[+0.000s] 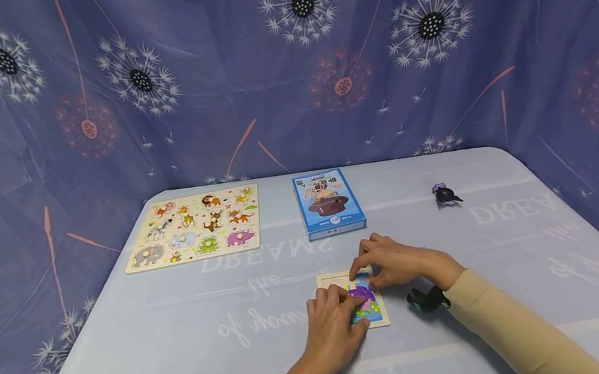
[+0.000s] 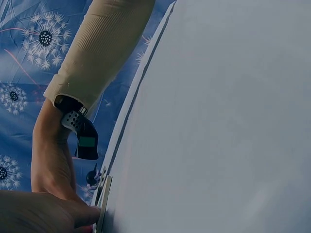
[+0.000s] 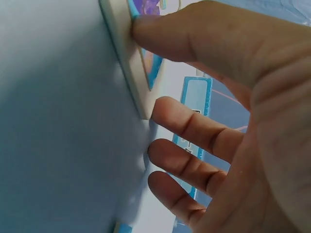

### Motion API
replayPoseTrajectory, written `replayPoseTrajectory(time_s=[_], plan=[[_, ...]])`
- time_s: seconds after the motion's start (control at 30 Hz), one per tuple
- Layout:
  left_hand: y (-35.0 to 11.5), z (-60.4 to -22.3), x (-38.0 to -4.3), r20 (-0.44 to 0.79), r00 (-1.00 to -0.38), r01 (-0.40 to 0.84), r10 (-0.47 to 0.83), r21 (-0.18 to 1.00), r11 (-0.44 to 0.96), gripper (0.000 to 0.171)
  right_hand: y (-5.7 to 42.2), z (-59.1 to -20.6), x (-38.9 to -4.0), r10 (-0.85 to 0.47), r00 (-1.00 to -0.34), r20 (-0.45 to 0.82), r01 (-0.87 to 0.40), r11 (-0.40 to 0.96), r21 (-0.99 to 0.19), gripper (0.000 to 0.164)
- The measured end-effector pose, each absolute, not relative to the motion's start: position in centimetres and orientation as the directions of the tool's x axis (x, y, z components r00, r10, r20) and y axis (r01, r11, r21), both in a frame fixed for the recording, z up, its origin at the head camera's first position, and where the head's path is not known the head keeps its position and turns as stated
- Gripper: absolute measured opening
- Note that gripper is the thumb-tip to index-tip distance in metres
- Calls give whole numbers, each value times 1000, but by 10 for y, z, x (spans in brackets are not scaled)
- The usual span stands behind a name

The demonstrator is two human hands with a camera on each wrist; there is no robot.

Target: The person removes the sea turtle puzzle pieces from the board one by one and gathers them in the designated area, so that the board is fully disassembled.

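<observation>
A small jigsaw puzzle in a pale wooden frame (image 1: 383, 314) lies on the table, with a purple and blue picture. My left hand (image 1: 331, 323) rests over its left side. One finger touches the purple part, and the thumb is by the lower edge. On the upper right of the puzzle, my right hand (image 1: 393, 260) touches the picture with thumb and index finger. In the right wrist view, the thumb (image 3: 165, 36) presses at the frame's inner edge, while three other fingers (image 3: 180, 121) extend apart from it. The hands cover part of the picture.
A blue box (image 1: 329, 202) lies behind the puzzle. At the back left is a wooden animal puzzle board (image 1: 192, 227). A small dark object with a purple part (image 1: 445, 193) sits at the back right. The patterned curtain (image 1: 231, 72) hangs behind the table.
</observation>
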State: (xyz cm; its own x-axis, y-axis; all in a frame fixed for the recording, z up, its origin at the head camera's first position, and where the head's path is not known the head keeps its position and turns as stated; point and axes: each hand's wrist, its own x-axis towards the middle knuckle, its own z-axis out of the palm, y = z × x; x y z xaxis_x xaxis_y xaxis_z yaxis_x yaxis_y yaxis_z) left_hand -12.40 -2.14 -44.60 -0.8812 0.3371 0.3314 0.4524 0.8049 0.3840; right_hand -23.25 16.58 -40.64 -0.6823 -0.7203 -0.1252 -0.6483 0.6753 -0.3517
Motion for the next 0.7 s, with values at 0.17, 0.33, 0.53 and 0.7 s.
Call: replayPoseTrajectory(time_s=[0.17,0.33,0.53,0.7], plan=[[-21,-447,-124,338,-880,452,335,371,811,30,163,-405,-234,-744,-657,-120,-692,658,-297,29],[-21,-447,-124,332,-881,451,338,371,812,30,163,-405,-231,-740,-665,-100,-708,667,-232,28],[-21,-447,-125,351,-875,457,334,368,810,30,166,-405,-220,-724,-688,-36,-701,677,-224,30],[-21,-448,-125,349,-877,455,331,378,806,30,167,-408,-214,-709,-705,0,-690,686,-232,34]])
